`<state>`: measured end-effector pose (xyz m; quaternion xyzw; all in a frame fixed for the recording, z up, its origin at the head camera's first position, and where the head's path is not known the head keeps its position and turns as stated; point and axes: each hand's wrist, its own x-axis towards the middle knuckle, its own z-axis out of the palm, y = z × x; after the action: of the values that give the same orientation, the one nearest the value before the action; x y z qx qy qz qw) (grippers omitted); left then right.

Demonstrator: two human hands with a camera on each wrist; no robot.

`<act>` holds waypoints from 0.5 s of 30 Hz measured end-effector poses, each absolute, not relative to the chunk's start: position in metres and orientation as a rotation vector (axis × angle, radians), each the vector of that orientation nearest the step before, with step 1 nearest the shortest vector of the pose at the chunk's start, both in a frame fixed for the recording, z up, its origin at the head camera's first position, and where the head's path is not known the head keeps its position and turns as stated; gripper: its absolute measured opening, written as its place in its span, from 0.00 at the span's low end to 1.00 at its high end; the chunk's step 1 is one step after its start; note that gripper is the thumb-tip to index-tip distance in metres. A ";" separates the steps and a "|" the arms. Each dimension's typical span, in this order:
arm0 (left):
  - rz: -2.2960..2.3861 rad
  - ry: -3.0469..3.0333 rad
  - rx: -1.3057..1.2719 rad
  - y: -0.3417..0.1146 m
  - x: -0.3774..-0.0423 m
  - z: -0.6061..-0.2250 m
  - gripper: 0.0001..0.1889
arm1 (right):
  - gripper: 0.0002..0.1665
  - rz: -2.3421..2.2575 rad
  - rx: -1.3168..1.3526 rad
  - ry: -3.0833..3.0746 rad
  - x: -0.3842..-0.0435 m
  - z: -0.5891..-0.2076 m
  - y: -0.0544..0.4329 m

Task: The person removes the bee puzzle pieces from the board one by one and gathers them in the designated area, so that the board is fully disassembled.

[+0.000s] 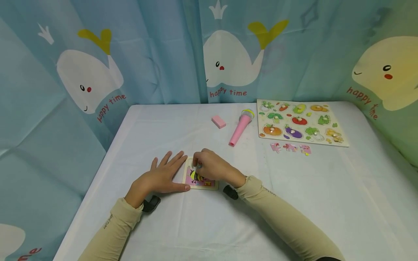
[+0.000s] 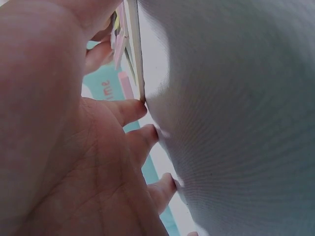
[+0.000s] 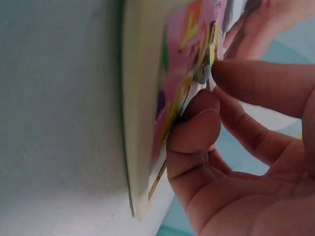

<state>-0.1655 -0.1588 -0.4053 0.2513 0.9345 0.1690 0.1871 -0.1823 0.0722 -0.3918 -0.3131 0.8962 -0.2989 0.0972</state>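
Note:
A small wooden jigsaw puzzle (image 1: 201,187) with a bee on a pink picture lies flat on the white table. My left hand (image 1: 160,178) is spread beside it, the thumb at its lower left corner and the index fingertip at its left edge. In the left wrist view, one fingertip touches the puzzle's rim (image 2: 139,59). Over the upper part of the picture, my right hand (image 1: 213,165) pinches a puzzle piece (image 3: 212,44) between thumb and fingers. That piece stands tilted up from the board, and my fingers hide much of it.
Beyond the hands lie a pink block (image 1: 218,122) and a pink toy microphone (image 1: 241,128). A vegetable peg board (image 1: 302,123) is at the back right, with three loose pink jigsaw pieces (image 1: 290,147) in front of it. A whale-print curtain (image 1: 163,54) hangs behind the table.

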 end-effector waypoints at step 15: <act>0.454 2.632 0.701 -0.158 -0.167 -0.406 0.56 | 0.06 -1.093 -0.830 2.599 -0.184 -0.399 0.072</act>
<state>-0.1667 -0.1579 -0.4060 0.2491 0.9361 0.1613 0.1890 -0.1845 0.0720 -0.3985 -0.2810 0.8797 -0.3701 0.1012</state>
